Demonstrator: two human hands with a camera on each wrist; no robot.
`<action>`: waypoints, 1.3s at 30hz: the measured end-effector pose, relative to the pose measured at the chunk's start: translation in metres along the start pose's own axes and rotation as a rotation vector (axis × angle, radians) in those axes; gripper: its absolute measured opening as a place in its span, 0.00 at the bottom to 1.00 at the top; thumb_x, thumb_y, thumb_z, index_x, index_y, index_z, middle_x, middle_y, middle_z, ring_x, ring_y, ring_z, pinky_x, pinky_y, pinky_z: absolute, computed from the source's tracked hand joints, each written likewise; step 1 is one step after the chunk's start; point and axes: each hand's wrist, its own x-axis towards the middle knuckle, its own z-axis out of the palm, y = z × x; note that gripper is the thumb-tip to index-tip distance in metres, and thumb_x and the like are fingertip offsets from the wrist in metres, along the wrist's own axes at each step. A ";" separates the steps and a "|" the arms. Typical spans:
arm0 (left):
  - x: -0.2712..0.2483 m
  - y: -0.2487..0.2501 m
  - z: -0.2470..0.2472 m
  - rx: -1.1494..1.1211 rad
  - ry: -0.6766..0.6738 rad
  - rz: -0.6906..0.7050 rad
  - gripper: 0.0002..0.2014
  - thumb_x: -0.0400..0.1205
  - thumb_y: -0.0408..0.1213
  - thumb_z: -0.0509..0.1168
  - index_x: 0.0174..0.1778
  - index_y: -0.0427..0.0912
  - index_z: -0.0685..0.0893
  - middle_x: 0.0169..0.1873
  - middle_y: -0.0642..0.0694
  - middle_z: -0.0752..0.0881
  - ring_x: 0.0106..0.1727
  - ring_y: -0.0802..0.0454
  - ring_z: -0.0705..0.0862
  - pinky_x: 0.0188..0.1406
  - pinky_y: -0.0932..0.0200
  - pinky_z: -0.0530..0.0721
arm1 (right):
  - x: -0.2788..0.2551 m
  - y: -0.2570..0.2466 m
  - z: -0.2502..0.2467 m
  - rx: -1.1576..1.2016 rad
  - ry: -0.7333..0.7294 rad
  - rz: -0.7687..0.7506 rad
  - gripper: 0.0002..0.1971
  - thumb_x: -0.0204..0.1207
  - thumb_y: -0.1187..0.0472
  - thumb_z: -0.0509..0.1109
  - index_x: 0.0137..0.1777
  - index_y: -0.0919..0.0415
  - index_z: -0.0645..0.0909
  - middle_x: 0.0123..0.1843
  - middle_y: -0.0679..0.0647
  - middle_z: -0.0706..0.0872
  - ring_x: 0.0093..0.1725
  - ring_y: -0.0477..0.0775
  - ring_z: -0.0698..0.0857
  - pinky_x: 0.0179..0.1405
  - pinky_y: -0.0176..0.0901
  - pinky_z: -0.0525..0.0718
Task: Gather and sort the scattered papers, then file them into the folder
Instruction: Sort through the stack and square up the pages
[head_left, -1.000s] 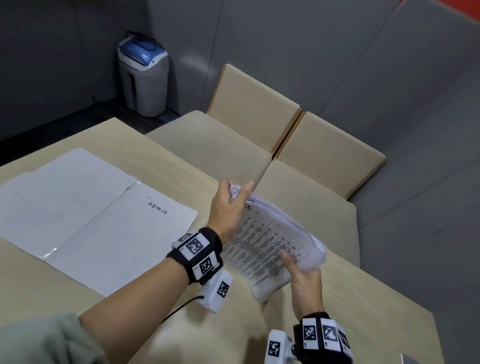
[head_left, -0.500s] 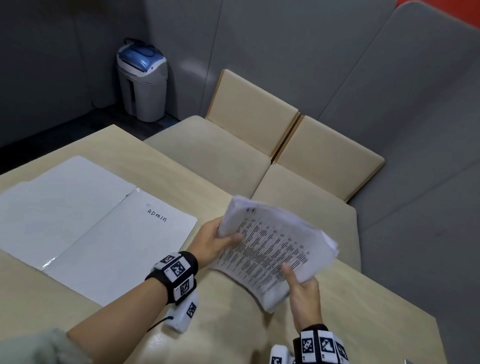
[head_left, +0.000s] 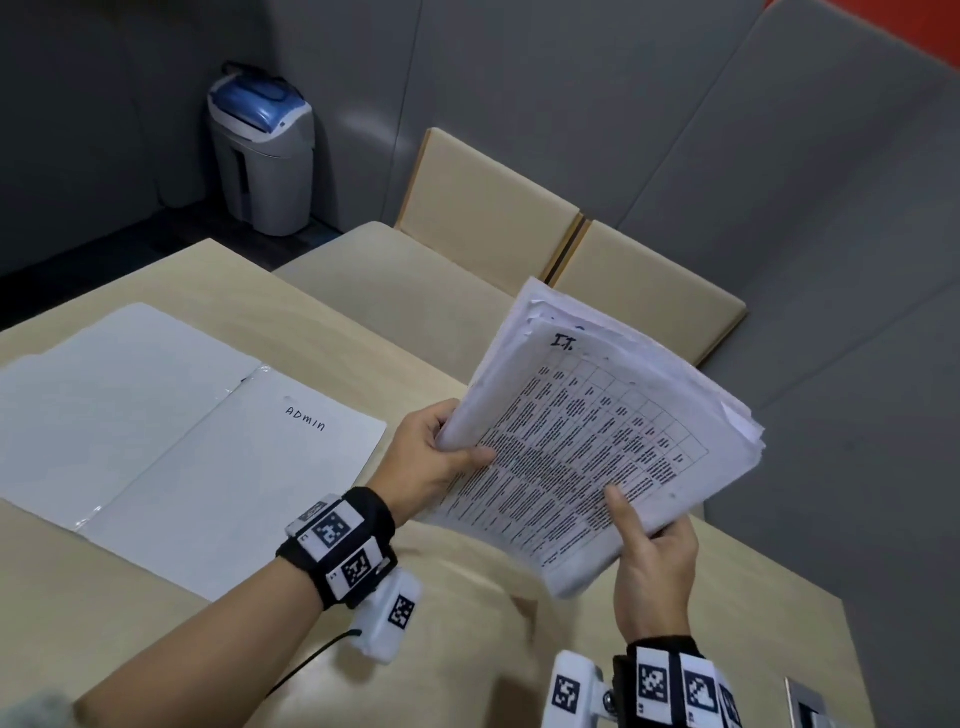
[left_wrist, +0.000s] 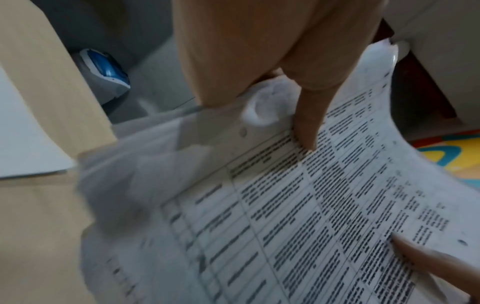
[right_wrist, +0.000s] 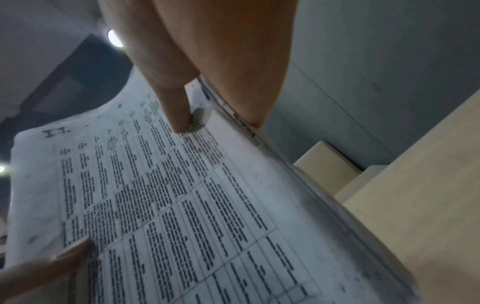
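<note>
A thick stack of printed papers (head_left: 597, 441) is held tilted above the table's right side; its top sheet is a table of text headed "I.T." by hand. My left hand (head_left: 441, 457) grips the stack's left edge, thumb on top, as the left wrist view shows with the stack (left_wrist: 298, 205). My right hand (head_left: 649, 540) pinches the near right corner, thumb on the printed face, seen close in the right wrist view on the stack (right_wrist: 182, 195). An open white folder (head_left: 104, 415) lies flat on the table at left, with a sheet marked "ADMIN" (head_left: 249, 478) on its right half.
The wooden table (head_left: 467, 649) runs under both arms. Beige cushioned bench seats (head_left: 467, 218) stand behind it against grey padded walls. A grey bin with a blue lid (head_left: 265, 156) stands on the floor at the back left. A small device edge (head_left: 815, 706) shows bottom right.
The paper stack has been raised and turned from lying low and slanted to a more upright tilt facing me. My left hand slid from its far end to its left edge.
</note>
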 end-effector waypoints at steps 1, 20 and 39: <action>-0.001 0.002 -0.001 0.021 -0.030 0.005 0.18 0.72 0.22 0.78 0.57 0.29 0.85 0.44 0.34 0.89 0.41 0.49 0.89 0.40 0.53 0.91 | 0.000 0.000 -0.001 0.000 0.007 -0.003 0.13 0.78 0.71 0.73 0.60 0.61 0.84 0.50 0.47 0.95 0.52 0.46 0.93 0.44 0.34 0.89; -0.002 -0.054 -0.012 0.211 0.010 -0.210 0.29 0.66 0.38 0.84 0.59 0.40 0.80 0.55 0.42 0.90 0.56 0.44 0.90 0.55 0.38 0.90 | -0.014 0.082 -0.021 -0.256 -0.146 0.269 0.17 0.69 0.75 0.80 0.54 0.58 0.85 0.51 0.51 0.93 0.51 0.50 0.91 0.39 0.35 0.88; -0.021 -0.053 -0.014 0.121 0.075 -0.234 0.16 0.86 0.45 0.64 0.68 0.42 0.80 0.57 0.43 0.91 0.56 0.44 0.92 0.58 0.36 0.89 | -0.022 0.067 -0.005 -0.268 -0.256 0.332 0.14 0.84 0.63 0.67 0.67 0.63 0.82 0.60 0.57 0.93 0.59 0.58 0.92 0.62 0.58 0.88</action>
